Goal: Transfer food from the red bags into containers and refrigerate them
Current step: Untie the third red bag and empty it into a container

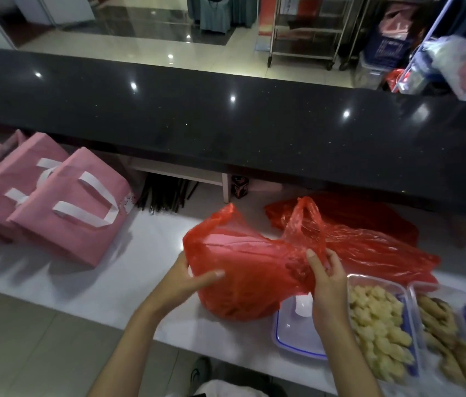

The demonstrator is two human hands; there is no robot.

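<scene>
A full red plastic bag (243, 270) sits on the white counter (145, 270), bulging with food that I cannot make out. My left hand (188, 279) grips its left side, thumb across the front. My right hand (326, 285) pinches the plastic near the bag's handles. Under the bag's right edge lies a clear container with a blue rim (297, 336), holding nothing visible. To its right, a clear container (380, 325) holds pale yellow food pieces, and another (443, 339) holds browner pieces. Flattened red bags (375, 245) lie behind.
Pink paper bags with white handles (62, 207) stand at the counter's left. A raised black ledge (226, 124) runs along the back. Dark sticks (166, 193) and a small dark box (239, 187) lie under the ledge. Plastic-wrapped items (455, 53) sit at the far right.
</scene>
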